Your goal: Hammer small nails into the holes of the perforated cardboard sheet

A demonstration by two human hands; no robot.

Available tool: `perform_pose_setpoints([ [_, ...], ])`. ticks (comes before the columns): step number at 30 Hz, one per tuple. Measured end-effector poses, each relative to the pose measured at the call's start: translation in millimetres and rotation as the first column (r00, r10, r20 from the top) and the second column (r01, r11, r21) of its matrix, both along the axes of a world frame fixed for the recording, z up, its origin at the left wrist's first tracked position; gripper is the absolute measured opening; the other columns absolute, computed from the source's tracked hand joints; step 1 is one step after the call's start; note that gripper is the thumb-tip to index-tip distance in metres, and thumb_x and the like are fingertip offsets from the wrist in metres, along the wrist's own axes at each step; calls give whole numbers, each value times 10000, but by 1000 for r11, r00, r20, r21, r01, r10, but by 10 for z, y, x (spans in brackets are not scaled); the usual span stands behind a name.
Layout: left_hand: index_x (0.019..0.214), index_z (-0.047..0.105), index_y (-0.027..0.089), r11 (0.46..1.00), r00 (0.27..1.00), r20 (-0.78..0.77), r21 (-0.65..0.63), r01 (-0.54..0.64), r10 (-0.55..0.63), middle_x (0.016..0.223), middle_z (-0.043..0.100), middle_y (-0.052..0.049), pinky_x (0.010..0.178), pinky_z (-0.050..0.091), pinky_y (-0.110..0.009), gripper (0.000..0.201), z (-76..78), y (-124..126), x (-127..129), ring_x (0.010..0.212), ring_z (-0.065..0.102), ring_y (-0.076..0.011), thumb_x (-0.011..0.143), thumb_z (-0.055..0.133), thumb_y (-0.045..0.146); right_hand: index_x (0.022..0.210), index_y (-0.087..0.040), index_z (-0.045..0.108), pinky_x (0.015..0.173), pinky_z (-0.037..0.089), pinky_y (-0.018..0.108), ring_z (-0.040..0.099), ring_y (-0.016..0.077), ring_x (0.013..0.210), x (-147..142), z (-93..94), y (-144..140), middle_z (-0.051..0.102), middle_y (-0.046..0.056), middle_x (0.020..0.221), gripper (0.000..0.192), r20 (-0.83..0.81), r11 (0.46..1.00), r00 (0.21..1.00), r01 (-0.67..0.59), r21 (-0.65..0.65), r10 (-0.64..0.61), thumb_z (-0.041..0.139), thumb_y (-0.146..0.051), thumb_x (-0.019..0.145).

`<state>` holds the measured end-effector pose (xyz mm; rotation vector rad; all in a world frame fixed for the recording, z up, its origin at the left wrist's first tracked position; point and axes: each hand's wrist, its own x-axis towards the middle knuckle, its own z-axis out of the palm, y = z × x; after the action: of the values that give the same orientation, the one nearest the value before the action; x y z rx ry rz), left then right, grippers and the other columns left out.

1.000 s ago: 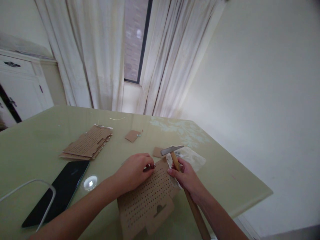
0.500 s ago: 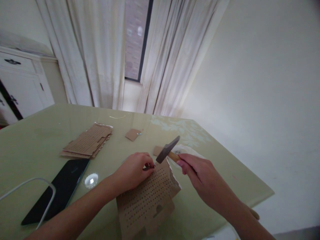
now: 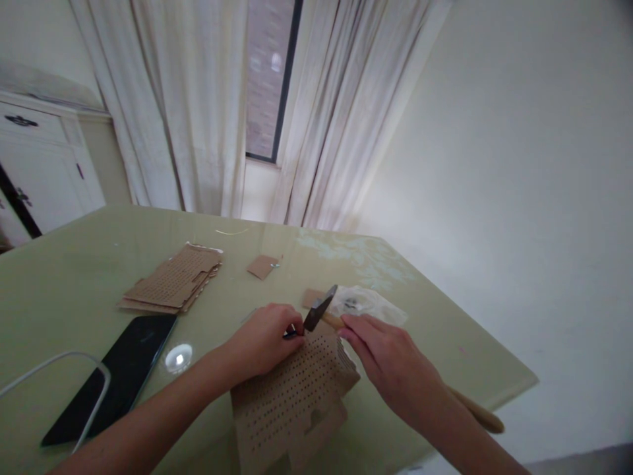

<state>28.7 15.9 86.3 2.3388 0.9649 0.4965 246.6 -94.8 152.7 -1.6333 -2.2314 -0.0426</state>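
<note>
The left hand pinches a small dark thing, maybe a nail, on the far end of the brown cardboard sheet full of tiny holes, near the right edge of the smooth green surface. The right hand grips the wooden-handled hammer with a grey metal head, head just above it. Tapping is the step; next needs a small, straight hit.

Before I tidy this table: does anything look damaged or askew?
Yes. The perforated cardboard sheet under the hammer has a ragged, torn right edge and bends up there. A small cardboard scrap lies loose farther back.
</note>
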Motion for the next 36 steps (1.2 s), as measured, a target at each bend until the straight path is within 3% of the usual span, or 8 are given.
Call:
perform_pose_setpoints([
  [4, 858, 802, 222, 1000, 1000, -31, 29, 6, -5, 933, 798, -62, 806, 498, -349, 111, 31, -19, -3, 894, 724, -261, 891, 709, 274, 982, -229, 673, 752, 485, 331, 695, 222, 820, 71, -10, 53, 747, 48, 883, 315, -206, 994, 973, 94, -61, -105, 424, -357, 1125],
  [8, 870, 794, 211, 997, 999, -31, 68, 27, -24, 940, 798, -69, 812, 506, -346, 120, 48, -37, 10, 888, 728, -257, 889, 678, 238, 872, -224, 621, 689, 439, 313, 614, 199, 748, 230, -365, 234, 665, 5, 807, 295, -372, 963, 899, 157, -219, -231, 562, -459, 1040],
  [10, 857, 786, 209, 996, 999, -31, 89, 26, -23, 928, 796, -70, 796, 506, -342, 129, 49, -44, 20, 866, 729, -253, 879, 660, 219, 856, -215, 610, 708, 454, 315, 611, 207, 779, 291, -585, 321, 651, -2, 819, 281, -499, 936, 817, 128, -328, -287, 781, -438, 847],
  [12, 843, 779, 208, 995, 999, -28, 95, 21, -19, 914, 799, -69, 777, 504, -334, 137, 57, -48, 26, 850, 734, -251, 875, 646, 213, 877, -205, 606, 716, 472, 319, 622, 211, 787, 313, -726, 373, 640, -5, 815, 338, -609, 918, 726, 79, -388, -319, 828, -431, 758],
  [18, 835, 777, 215, 999, 1000, 21, 49, -6, 5, 869, 820, -51, 708, 487, -303, 177, 100, -20, 10, 811, 754, -239, 919, 634, 276, 927, -214, 600, 625, 434, 277, 574, 174, 714, 217, -708, 399, 599, -30, 797, 414, -784, 906, 504, -7, -424, -363, 856, -465, 719],
  [26, 884, 790, 214, 995, 998, -47, 90, -35, 39, 895, 822, -56, 725, 467, -324, 185, 69, 9, -4, 833, 747, -250, 953, 629, 274, 811, -221, 541, 592, 374, 268, 487, 148, 645, 177, -862, 496, 511, -52, 710, 378, -753, 915, 544, 71, -398, -370, 814, -463, 714],
  [31, 861, 765, 213, 992, 998, -53, 124, -14, 20, 890, 804, -50, 709, 445, -324, 189, 72, -23, 3, 814, 724, -242, 963, 612, 256, 792, -227, 549, 606, 386, 284, 483, 164, 662, 218, -864, 456, 500, -48, 703, 305, -688, 935, 651, 100, -342, -321, 767, -439, 771],
  [36, 835, 771, 219, 995, 999, -48, 96, -10, 15, 868, 808, -46, 703, 450, -319, 205, 81, -26, 12, 805, 733, -238, 954, 609, 260, 843, -218, 621, 732, 451, 331, 588, 236, 836, 252, -847, 406, 621, 15, 832, 239, -578, 957, 773, 130, -258, -261, 729, -430, 850],
])
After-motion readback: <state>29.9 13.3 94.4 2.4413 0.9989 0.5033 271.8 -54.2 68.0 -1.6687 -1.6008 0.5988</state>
